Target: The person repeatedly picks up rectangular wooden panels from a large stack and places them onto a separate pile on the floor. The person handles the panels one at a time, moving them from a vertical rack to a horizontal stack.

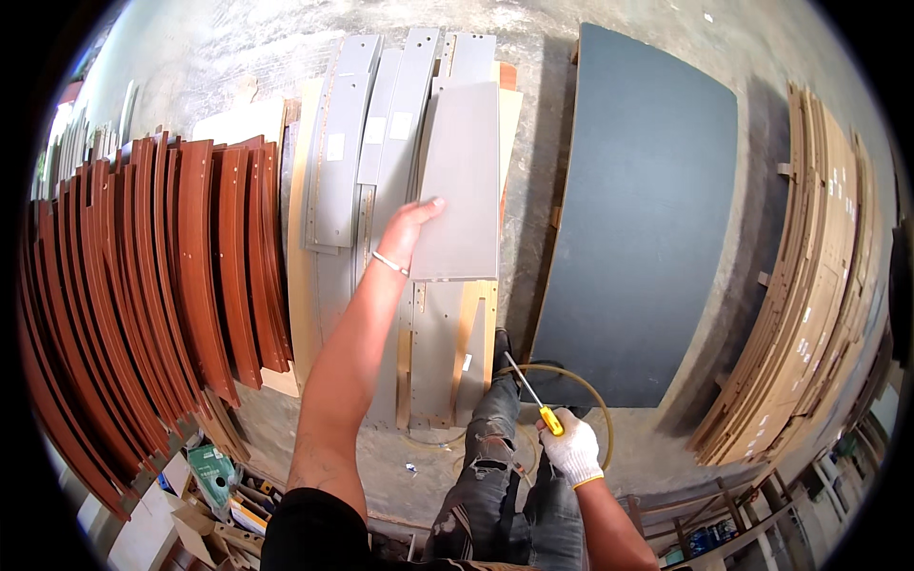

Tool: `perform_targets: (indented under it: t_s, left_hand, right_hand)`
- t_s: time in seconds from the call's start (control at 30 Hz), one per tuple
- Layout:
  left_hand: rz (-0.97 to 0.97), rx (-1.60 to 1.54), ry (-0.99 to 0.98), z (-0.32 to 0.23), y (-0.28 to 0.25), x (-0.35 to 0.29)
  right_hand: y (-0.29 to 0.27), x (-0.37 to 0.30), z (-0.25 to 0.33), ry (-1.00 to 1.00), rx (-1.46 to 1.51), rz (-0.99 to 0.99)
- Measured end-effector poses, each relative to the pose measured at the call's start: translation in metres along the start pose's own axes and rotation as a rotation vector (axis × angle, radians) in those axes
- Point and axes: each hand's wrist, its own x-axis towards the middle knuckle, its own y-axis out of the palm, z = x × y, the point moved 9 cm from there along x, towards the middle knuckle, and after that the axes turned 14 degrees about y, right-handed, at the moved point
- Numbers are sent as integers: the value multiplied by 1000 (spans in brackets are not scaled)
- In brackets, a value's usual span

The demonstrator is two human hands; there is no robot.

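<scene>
Left hand [411, 228] grips grey panel [460, 181] — gloved right hand [573, 447] holds screwdriver [533, 396].

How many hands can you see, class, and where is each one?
2. The bare left hand grips the left edge of a grey panel near the middle. The gloved right hand holds a yellow-handled screwdriver low in the picture. No others show.

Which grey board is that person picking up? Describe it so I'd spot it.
Find the big dark panel on the concrete floor; left of it lies a pile of long grey boards. On top, under the bare left hand, sits the grey rectangular board: shorter, wider and plain-faced.
</scene>
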Motion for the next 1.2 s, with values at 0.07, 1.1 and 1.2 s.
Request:
perform_targets:
  t_s: [0.07, 1.1, 1.2]
  left_hand:
    - [-83, 7, 60, 20, -3, -14]
    - [-596, 445, 666, -27, -46, -63]
    - [-604, 420, 691, -17, -33, -60]
  right_hand:
    - [-1, -5, 3, -1, -18, -19]
    - [5, -17, -17, -51, -125, -26]
    - [11, -14, -25, -68, -120, -55]
